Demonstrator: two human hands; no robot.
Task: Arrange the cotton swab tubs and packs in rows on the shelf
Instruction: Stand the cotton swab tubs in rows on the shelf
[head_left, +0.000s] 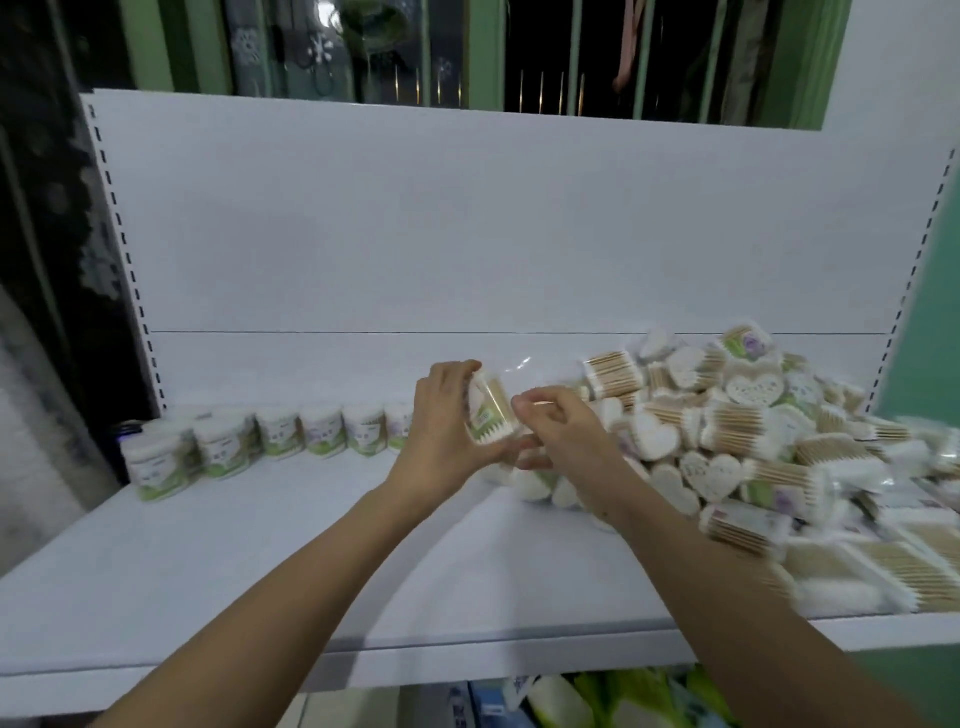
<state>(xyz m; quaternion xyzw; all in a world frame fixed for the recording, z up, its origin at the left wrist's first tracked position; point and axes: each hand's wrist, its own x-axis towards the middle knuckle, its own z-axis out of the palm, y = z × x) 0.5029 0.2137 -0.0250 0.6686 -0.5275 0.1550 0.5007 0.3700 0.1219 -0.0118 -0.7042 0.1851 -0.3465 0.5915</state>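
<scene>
I have one tub of cotton swabs (488, 413) in my left hand (441, 415), lifted a little above the shelf (260, 561) and tilted, its top leaning toward the back panel (415, 223). My fingers wrap over its top and my thumb closes under its lower end, so the hand is gripping it firmly. The wooden sticks show through the clear side, and a green and white label runs across it.

My right hand (558, 423) is just beside the tub, on its right, with the fingers curled inward. It looks to be pinching something thin and clear near the tub, but the blur keeps me from telling whether it truly holds anything.

Right behind and below my hands, and spreading to the right end of the shelf, lies a loose pile of swab packs (737, 431): heart-shaped ones, round ones and flat rectangular ones, heaped against each other in no order. A crumpled clear plastic bag (524, 366) sits at the pile's left edge, against the back panel.

To my left, a row of tubs (291, 434) stands upright along the back of the shelf, side by side, with a few more set in front at the far left end.

Below the shelf's front edge, green and white packages (597, 696) show on a lower level.
</scene>
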